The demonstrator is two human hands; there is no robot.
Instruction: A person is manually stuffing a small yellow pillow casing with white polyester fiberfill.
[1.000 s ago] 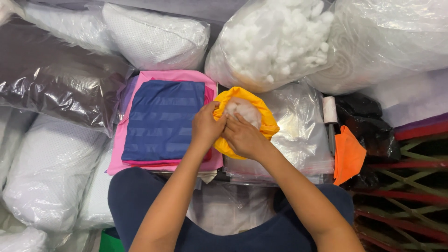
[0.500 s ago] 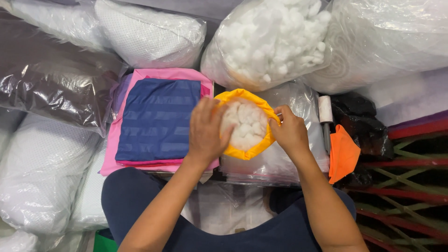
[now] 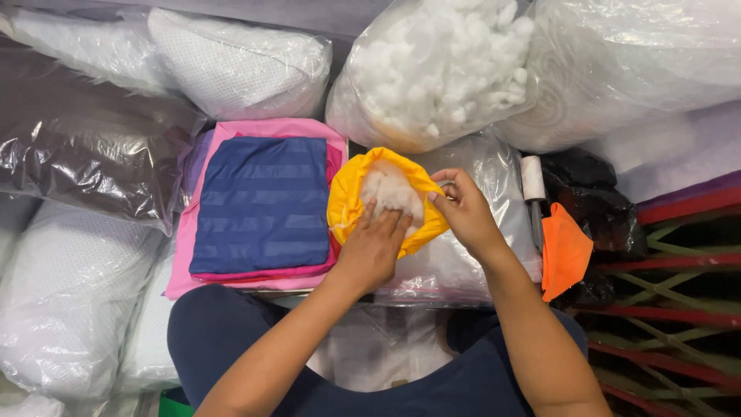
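Note:
A yellow fabric cover [image 3: 349, 194] lies open in front of me, with white fibre stuffing [image 3: 390, 189] showing in its mouth. My left hand [image 3: 373, 247] presses flat on the stuffing, fingers spread and pointing into the opening. At the cover's right rim, my right hand [image 3: 465, 212] pinches the yellow edge. The cover rests on a stack of clear plastic bags [image 3: 494, 181].
A folded blue cloth [image 3: 262, 202] on pink cloth [image 3: 202, 235] lies to the left. A big clear bag of white stuffing [image 3: 436, 66] stands behind. An orange cloth [image 3: 565, 251] and a white roll [image 3: 532, 177] lie at the right. Bagged white pillows [image 3: 69, 293] crowd the left side.
My left hand slid from the cover's left side down onto the stuffing. My right hand stays at the right rim. The cover's mouth has narrowed and the view shifted slightly.

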